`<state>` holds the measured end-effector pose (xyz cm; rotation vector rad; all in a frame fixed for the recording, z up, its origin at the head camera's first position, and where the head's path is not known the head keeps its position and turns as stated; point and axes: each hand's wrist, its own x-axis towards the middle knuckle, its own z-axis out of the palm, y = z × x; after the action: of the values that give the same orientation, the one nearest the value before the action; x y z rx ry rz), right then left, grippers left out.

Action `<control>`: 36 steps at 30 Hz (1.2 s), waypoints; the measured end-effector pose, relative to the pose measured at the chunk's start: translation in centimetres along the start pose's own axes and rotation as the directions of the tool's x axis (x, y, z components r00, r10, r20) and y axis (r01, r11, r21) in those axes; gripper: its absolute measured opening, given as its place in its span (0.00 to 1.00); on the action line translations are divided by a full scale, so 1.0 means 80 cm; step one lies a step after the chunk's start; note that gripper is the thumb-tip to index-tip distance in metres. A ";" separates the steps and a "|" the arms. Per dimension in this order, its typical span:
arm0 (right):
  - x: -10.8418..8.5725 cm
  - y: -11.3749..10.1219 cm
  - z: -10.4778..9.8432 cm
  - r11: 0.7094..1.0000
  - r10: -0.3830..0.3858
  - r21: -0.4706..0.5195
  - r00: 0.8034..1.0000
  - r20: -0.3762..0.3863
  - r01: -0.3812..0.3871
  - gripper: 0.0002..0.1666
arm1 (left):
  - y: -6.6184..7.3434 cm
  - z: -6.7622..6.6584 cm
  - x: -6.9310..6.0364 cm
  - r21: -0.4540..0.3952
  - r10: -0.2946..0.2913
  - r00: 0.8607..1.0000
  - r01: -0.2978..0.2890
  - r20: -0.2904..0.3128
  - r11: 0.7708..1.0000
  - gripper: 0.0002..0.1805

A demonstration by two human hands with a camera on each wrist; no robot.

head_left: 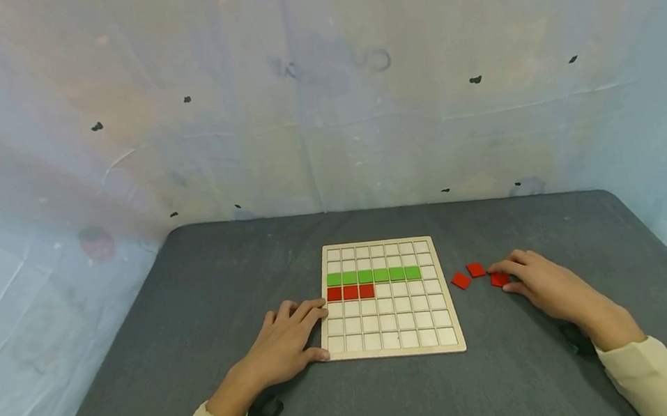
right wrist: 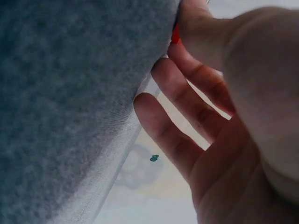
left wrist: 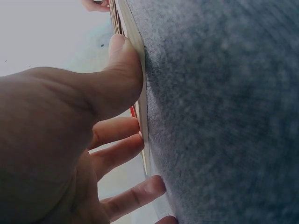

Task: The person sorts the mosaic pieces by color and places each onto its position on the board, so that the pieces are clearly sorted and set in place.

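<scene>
A wooden grid board [head_left: 398, 354] lies flat on the dark table. One of its rows holds several green tiles [head_left: 365, 277], and the row below has three red tiles [head_left: 350, 293] at its left end. My left hand [head_left: 278, 345] rests along the board's left edge, thumb [left wrist: 124, 70] and fingertips touching the rim, fingers spread. To the right of the board, my right hand [head_left: 552, 284] pinches a red tile [head_left: 498, 280] between thumb and index finger, at the tabletop. In the right wrist view only a sliver of that red tile [right wrist: 175, 33] shows.
Two loose red tiles [head_left: 460, 280] lie between the board and my right hand. Pale patterned sheeting [head_left: 319, 97] hangs behind and beside the grey table [head_left: 238, 255]. A dark strap device [head_left: 264, 412] is under my left wrist.
</scene>
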<state>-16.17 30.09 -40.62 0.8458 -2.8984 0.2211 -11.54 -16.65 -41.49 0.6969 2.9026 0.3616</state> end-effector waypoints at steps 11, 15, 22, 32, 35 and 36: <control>0.002 0.000 0.000 1.000 -0.009 -0.011 0.998 -0.055 0.009 0.22 | 0.000 0.000 0.000 0.004 -0.001 1.000 0.001 0.001 1.000 0.39; 0.003 -0.001 0.000 1.000 -0.017 -0.022 0.997 -0.069 0.016 0.23 | 0.001 -0.001 0.000 0.000 -0.003 1.000 0.003 0.003 1.000 0.39; 0.003 -0.002 -0.001 1.000 -0.015 -0.013 0.997 -0.075 0.014 0.24 | 0.001 -0.001 0.000 0.009 -0.002 1.000 0.002 0.001 1.000 0.39; 0.004 -0.007 0.001 1.000 -0.016 0.010 0.998 -0.065 0.017 0.23 | 0.000 -0.001 0.001 0.015 -0.007 1.000 0.007 0.005 1.000 0.39; 0.006 -0.010 0.002 0.999 -0.033 0.005 0.998 -0.061 0.033 0.22 | 0.000 0.000 0.001 0.014 -0.005 1.000 0.004 0.007 1.000 0.39; 0.007 -0.011 0.002 0.999 -0.038 0.003 0.997 -0.060 0.038 0.22 | 0.000 0.000 0.001 0.013 -0.004 1.000 0.004 0.006 1.000 0.39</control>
<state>-16.19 29.02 -40.60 0.8783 -2.8246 0.2447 -11.59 -16.65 -41.49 0.6922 2.9027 0.3402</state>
